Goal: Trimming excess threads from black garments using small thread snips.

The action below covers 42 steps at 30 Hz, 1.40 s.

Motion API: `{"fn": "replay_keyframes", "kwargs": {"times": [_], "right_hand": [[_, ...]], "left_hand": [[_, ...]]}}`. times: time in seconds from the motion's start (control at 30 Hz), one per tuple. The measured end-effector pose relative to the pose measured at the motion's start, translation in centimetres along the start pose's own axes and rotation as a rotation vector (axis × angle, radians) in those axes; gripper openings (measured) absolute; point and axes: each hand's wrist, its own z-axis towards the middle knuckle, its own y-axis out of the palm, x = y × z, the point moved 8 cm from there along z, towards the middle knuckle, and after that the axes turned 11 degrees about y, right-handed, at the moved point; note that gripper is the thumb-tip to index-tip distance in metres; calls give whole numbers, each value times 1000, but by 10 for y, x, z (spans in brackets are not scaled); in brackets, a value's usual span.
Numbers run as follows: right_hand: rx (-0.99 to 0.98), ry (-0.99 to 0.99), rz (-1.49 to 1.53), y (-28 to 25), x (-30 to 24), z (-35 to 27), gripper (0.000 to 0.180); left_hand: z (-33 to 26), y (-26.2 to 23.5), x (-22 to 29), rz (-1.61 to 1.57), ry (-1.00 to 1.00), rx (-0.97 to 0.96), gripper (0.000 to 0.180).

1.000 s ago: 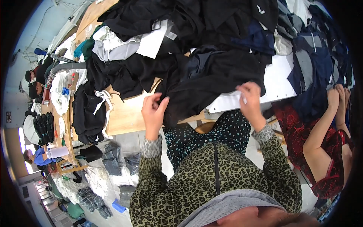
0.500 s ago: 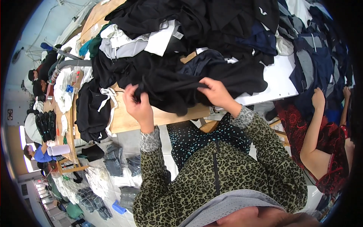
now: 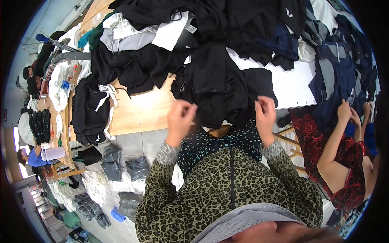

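Observation:
A black garment (image 3: 219,87) lies bunched and folded in front of me, hanging over the near table edge. My left hand (image 3: 179,121) is raised just left of it, fingers loosely curled, with no cloth visible in it. On the other side, my right hand (image 3: 265,119) is held near the cloth's right edge, thumb and fingers bent but apart. Nothing shows between them. A flat black fabric part (image 3: 259,83) sticks out to the right beneath the garment. Further left, another black garment with white drawstrings (image 3: 91,109) hangs over the edge.
A large heap of black clothes (image 3: 251,24) covers the table's far side. Grey and white garments (image 3: 129,36) lie at its left. A person in a red-patterned garment (image 3: 324,158) handles navy clothes (image 3: 344,69) at right. Plastic-wrapped bundles (image 3: 111,164) lie on the floor.
The black garment was stretched sideways between both hands; now it lies bunched in the middle. My hands have come off it, the left moving right and the right moving toward me and right.

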Motion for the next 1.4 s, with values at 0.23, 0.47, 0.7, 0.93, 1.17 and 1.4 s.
{"fn": "replay_keyframes", "kwargs": {"times": [0.23, 0.47, 0.7, 0.93, 1.17, 1.4], "right_hand": [[-283, 67, 157, 49, -4, -46, 7], [-241, 328, 269, 60, 9, 2, 11], [-284, 541, -299, 89, 48, 76, 33], [-445, 629, 338, 102, 56, 65, 22], [-447, 797, 877, 82, 60, 58, 28], [-726, 903, 764, 96, 11, 39, 39]], "left_hand": [[-49, 88, 16, 275, 174, -258, 26], [-56, 68, -40, -436, -440, -243, 19], [-59, 47, -52, -1017, -833, 22, 7], [-85, 31, -65, -1088, -1044, 210, 6], [-31, 25, -65, -1194, -738, 142, 12], [-25, 30, -126, -1433, -733, 124, 14]]}}
